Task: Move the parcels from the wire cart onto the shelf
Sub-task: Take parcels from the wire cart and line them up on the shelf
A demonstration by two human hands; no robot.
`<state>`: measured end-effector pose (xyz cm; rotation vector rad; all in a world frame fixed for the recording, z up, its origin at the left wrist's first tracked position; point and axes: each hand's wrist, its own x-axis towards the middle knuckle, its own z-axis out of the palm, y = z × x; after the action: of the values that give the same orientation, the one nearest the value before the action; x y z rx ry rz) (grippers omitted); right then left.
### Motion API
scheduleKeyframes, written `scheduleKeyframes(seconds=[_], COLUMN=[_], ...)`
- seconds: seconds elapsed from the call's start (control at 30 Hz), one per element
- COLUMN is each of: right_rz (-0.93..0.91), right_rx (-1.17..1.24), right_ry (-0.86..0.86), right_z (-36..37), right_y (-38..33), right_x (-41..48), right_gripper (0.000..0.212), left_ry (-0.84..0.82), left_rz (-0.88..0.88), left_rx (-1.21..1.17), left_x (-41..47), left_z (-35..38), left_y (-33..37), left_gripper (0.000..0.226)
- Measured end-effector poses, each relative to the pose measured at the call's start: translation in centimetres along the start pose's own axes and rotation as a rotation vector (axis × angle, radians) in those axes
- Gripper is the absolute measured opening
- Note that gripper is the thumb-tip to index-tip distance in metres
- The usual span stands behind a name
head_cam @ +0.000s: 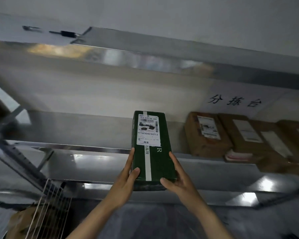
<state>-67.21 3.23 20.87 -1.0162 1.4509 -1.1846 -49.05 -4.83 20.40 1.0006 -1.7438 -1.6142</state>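
A dark green parcel [152, 152] with a white shipping label and a white stripe lies lengthwise over the front edge of the metal shelf [86, 131]. My left hand [126, 180] grips its near left corner, thumb on top. My right hand [177, 178] holds the near right corner, fingers along the side. The wire cart [50, 207] shows at the lower left, with a brown parcel [19, 225] partly hidden behind its mesh.
Several brown cardboard boxes [207, 133] with labels stand on the shelf to the right of the green parcel. A higher shelf board [145, 54] runs overhead. A sloping metal upright [16, 163] crosses at the left. The shelf left of the parcel is bare steel.
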Motion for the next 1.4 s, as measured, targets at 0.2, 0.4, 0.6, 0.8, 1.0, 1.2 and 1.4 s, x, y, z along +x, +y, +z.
scheduleKeyframes(seconds=[0.2,0.4,0.6,0.8,1.0,1.2,1.4], right_rz=[0.04,0.058,0.068,0.069,0.049,0.027,0.036], right_rx=[-0.038,-0.038,-0.022,-0.013,-0.068,-0.143,-0.265], right_ry=[0.083,0.2,0.264,0.303,0.301,0.258,0.125], right_z=[-2.7,-3.7,-4.4,-4.9,-6.1,-8.0,-11.6], right_y=[1.4,2.1,2.1,2.1,2.5,2.7,2.0], right_x=[-0.6,0.0,1.4,2.3,3.0,4.1,5.3], right_gripper=[0.097,0.09,0.091,0.103,0.099,0.086,0.084], left_ry=[-0.074,-0.181,-0.262,-0.341,-0.41,-0.333,-0.229], left_rz=[-0.022,-0.025,-0.015,0.027,0.07,0.084,0.041], left_rx=[0.005,-0.018,-0.094,-0.121,0.006,0.093,0.096], left_x=[2.3,5.0,7.7,9.2,10.4,11.4,12.1], left_z=[2.9,4.1,4.1,4.4,4.4,5.3,7.5], left_y=[-0.7,-1.9,-2.1,-1.8,-2.1,-2.2,-1.7], left_gripper=[0.057,0.061,0.057,0.086,0.108,0.117,0.116])
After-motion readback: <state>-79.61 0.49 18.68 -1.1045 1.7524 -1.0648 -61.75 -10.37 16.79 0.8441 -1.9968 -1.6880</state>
